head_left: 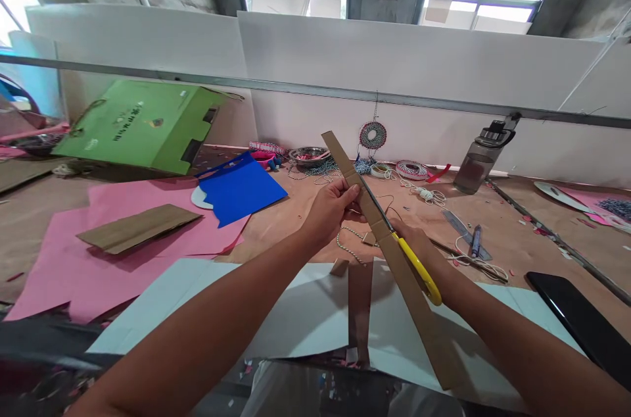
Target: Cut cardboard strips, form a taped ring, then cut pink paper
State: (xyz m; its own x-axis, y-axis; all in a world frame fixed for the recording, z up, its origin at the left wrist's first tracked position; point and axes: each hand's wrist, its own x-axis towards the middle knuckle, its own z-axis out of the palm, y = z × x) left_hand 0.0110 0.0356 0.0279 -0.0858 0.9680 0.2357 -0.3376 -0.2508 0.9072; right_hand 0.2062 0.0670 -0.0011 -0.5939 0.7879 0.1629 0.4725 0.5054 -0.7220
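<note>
A long strip of brown cardboard [394,256] slants across the middle of the head view, raised over the table. My left hand [331,208] pinches it near its upper part, thumb on top. Scissors with yellow handles [419,272] lie along the strip, a dark blade showing against its upper face. Behind the strip, my right hand [417,243] grips the scissors; most of its fingers are hidden. Below are white board pieces [300,312] and a small cardboard scrap [339,267].
Pink sheets [123,272], a folded cardboard piece [140,227], a blue sheet [251,190] and a green box [142,124] are on the left. A bottle [480,160], a utility knife [476,241], a ruler [466,233] and a black phone [582,318] are on the right.
</note>
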